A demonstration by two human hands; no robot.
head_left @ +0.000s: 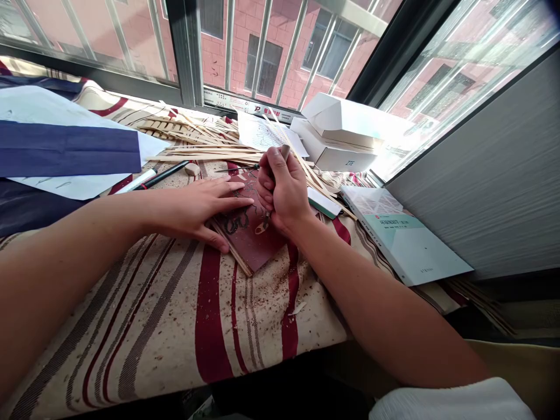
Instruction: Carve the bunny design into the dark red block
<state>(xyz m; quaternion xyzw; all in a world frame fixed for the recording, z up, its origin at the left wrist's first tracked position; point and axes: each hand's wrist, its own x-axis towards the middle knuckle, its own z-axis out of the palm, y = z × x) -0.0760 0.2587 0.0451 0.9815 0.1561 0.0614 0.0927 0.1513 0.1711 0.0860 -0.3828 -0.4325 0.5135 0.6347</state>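
A dark red wooden board with carved black-lined shapes lies on the striped cloth. My left hand lies flat on the board's left part, fingers stretched out, pressing it down. My right hand is clenched in a fist round a carving tool; the tool's handle end sticks up above the fingers and its lower end meets the board near a curled shaving.
Several thin wooden strips are piled behind the board. A pen and a marker lie left of them. Blue and white paper at left, white boxes by the window, a book at right. Wood chips cover the cloth.
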